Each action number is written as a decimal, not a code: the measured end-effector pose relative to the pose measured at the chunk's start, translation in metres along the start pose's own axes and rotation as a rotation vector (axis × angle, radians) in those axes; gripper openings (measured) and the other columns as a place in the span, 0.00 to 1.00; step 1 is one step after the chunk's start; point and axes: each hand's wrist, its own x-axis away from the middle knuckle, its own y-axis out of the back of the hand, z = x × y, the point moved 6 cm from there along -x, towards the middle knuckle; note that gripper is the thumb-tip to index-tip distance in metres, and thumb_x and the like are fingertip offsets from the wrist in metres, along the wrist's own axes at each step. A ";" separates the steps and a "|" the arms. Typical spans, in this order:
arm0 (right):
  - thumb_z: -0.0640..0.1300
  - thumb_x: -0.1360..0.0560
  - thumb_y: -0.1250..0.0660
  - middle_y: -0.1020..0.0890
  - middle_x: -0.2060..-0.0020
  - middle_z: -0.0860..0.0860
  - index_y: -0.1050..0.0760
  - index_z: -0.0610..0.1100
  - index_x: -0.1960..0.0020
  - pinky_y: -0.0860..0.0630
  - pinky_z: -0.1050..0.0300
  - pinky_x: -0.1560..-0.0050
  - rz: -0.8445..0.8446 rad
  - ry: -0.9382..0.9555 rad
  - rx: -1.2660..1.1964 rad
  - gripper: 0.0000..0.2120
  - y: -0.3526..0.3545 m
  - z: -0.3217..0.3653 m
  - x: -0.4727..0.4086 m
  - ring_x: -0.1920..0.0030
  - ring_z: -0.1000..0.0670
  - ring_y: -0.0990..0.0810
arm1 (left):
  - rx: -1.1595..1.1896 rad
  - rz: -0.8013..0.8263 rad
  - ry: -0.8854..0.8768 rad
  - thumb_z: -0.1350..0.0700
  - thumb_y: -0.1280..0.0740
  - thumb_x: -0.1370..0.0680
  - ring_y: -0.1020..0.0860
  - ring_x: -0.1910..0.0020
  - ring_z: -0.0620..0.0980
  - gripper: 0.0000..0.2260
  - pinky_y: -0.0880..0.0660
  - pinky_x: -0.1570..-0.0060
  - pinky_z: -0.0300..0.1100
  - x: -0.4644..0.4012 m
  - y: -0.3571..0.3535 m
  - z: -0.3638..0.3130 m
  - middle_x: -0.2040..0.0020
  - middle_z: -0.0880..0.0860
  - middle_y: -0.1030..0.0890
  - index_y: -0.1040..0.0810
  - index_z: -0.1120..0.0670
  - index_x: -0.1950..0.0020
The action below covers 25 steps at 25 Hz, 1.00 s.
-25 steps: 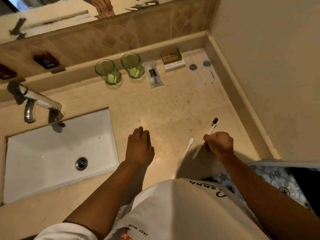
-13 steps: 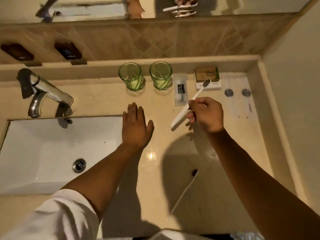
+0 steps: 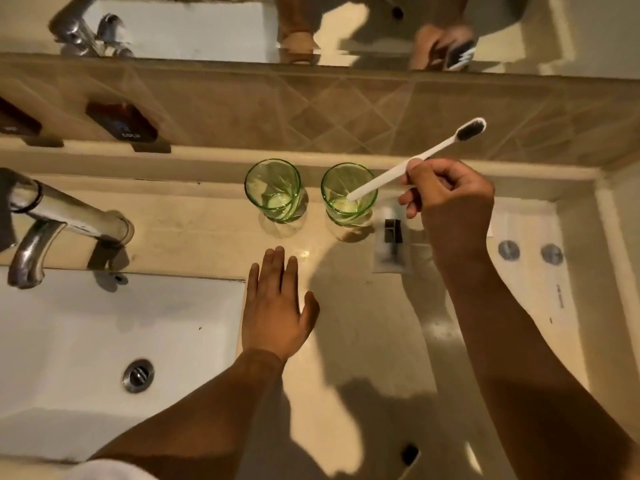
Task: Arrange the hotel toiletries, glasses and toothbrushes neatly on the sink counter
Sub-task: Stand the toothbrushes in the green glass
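Note:
Two green glasses stand upright at the back of the counter, the left glass (image 3: pixel 275 188) and the right glass (image 3: pixel 348 192). My right hand (image 3: pixel 446 199) grips a white toothbrush (image 3: pixel 391 173) with dark bristles. The brush is tilted, its handle end dipping inside the right glass and its head pointing up to the right. My left hand (image 3: pixel 275 306) lies flat on the counter with fingers apart, in front of the glasses. A second toothbrush (image 3: pixel 410 457) lies at the front edge, only its dark head showing.
A clear sachet (image 3: pixel 391 244) with a dark item lies right of the glasses, partly under my right hand. Two round caps in clear wrappers (image 3: pixel 530 252) lie near the right wall. The white sink (image 3: pixel 86 341) and chrome tap (image 3: pixel 52 216) fill the left side.
My right hand has carried the toothbrush from the front of the counter to the back and put its handle end into the right glass. My left hand slid forward and flattened.

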 end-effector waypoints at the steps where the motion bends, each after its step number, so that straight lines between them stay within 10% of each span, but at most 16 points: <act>1: 0.40 0.23 0.31 0.17 0.71 0.49 0.18 0.34 0.56 0.25 0.58 0.72 -0.004 -0.004 0.045 0.09 -0.005 -0.004 -0.004 0.74 0.49 0.22 | -0.002 0.005 -0.001 0.45 0.44 0.21 0.45 0.18 0.58 0.30 0.47 0.21 0.58 -0.001 -0.001 0.001 0.19 0.60 0.39 0.35 0.59 0.22; 12: 0.48 0.26 0.27 0.18 0.71 0.50 0.17 0.46 0.61 0.21 0.54 0.63 0.039 -0.001 0.308 0.07 -0.041 -0.041 -0.026 0.70 0.54 0.22 | -0.019 -0.004 0.004 0.44 0.41 0.22 0.45 0.18 0.57 0.31 0.47 0.21 0.58 -0.002 -0.003 0.002 0.19 0.59 0.38 0.34 0.57 0.22; 25: 0.47 0.24 0.28 0.20 0.69 0.57 0.18 0.45 0.58 0.29 0.74 0.65 0.003 0.091 0.403 0.07 -0.038 -0.042 -0.023 0.70 0.63 0.24 | -0.016 -0.022 0.004 0.44 0.42 0.22 0.43 0.19 0.57 0.31 0.46 0.21 0.58 -0.003 -0.002 0.002 0.20 0.60 0.36 0.33 0.58 0.23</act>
